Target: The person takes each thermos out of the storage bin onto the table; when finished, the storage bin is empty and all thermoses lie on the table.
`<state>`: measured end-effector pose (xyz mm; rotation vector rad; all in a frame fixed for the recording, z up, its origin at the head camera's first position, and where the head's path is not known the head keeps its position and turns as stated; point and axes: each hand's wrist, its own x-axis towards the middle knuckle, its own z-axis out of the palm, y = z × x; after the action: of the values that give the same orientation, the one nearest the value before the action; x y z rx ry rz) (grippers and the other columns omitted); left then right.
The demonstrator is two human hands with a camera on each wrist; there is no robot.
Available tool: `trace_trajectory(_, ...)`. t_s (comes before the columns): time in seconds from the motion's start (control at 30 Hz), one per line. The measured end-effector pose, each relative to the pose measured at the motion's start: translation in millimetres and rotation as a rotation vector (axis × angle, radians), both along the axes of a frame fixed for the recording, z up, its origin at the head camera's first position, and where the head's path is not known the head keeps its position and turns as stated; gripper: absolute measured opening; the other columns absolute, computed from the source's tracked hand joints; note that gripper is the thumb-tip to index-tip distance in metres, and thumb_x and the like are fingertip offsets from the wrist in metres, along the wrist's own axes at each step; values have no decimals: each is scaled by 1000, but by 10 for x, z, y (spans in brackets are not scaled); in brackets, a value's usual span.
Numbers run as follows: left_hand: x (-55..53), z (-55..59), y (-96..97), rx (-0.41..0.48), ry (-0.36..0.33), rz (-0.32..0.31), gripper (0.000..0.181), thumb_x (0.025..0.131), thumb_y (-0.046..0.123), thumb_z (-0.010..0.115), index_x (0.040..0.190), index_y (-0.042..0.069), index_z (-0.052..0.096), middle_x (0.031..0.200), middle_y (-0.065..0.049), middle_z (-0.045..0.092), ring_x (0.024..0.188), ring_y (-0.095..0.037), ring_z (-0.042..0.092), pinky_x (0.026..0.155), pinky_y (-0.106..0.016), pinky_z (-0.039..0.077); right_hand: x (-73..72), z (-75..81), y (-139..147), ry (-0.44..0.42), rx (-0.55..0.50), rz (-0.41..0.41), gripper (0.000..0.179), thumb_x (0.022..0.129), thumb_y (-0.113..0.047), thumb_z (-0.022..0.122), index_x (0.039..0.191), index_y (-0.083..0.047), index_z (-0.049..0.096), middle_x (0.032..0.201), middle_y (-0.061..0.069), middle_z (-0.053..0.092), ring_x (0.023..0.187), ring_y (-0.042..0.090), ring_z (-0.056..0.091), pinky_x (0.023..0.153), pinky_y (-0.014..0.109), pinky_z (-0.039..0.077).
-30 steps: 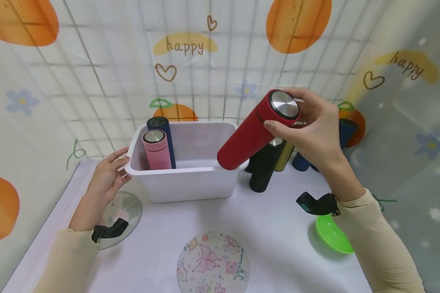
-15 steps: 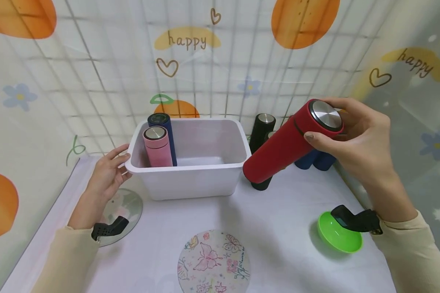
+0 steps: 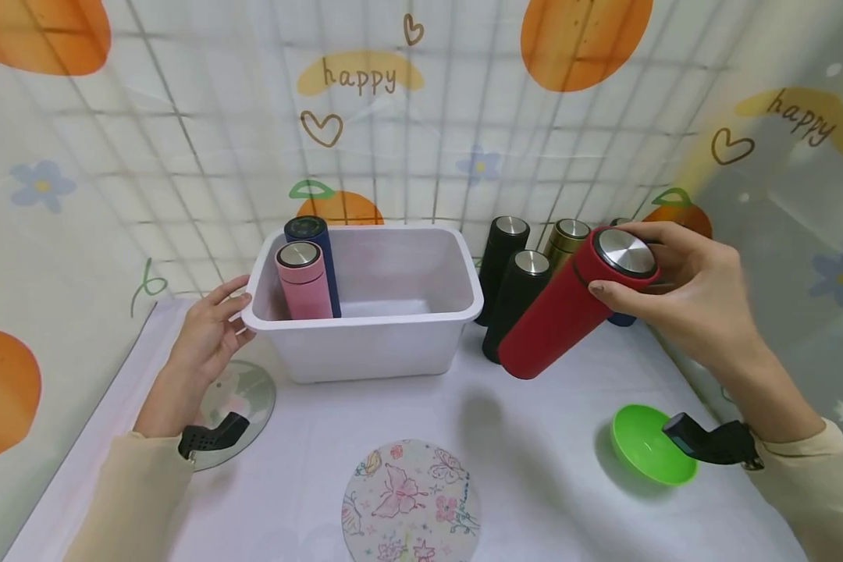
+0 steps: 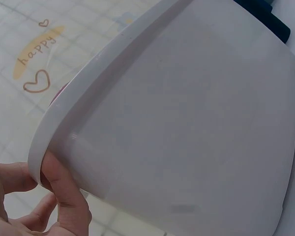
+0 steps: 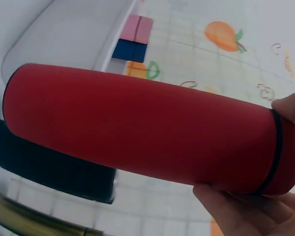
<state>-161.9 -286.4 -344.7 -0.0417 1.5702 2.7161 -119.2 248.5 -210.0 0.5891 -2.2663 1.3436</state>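
Note:
A red thermos (image 3: 558,324) with a steel-topped lid is tilted in the air, right of the white plastic bin (image 3: 372,350). My right hand (image 3: 702,293) grips it near the lid, thumb on one side and fingers on the other; its base points down and left. In the right wrist view the red body (image 5: 137,128) spans most of the frame. My left hand (image 3: 207,332) pinches the bin's left rim (image 4: 54,115) between thumb and finger. Inside the bin's left end stand a pink thermos (image 3: 305,295) and a dark blue thermos (image 3: 331,269) behind it.
Two black thermoses (image 3: 500,261) and a gold one (image 3: 566,236) stand right of the bin, with dark blue bottles partly hidden behind the red thermos. A green bowl (image 3: 649,449), a butterfly-patterned round mat (image 3: 410,499) and a grey round mat (image 3: 249,398) lie nearer.
My right hand has carried the red thermos from over the bin's right rim to the right, then lower, past the black thermoses. My left hand keeps its place on the rim.

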Motion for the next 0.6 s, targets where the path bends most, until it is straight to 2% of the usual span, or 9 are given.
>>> trace_trajectory(0.3, -16, 18, 11, 11, 4, 2, 36, 98, 1, 61, 133, 10, 55, 110, -3, 65, 81, -17, 64, 62, -27, 52, -137, -241, 110, -55, 116, -119, 54, 75, -4, 88, 124, -9, 67, 91, -13, 71, 76, 5, 68, 65, 14, 50)
trace_trajectory(0.6, -12, -2, 4, 5, -3, -3, 36, 99, 0, 59, 133, 10, 55, 110, -4, 66, 80, -16, 65, 62, -27, 53, -261, -484, 206, -113, 192, -224, 52, 76, -21, 90, 122, -14, 68, 91, -17, 70, 78, -2, 65, 64, 14, 46)
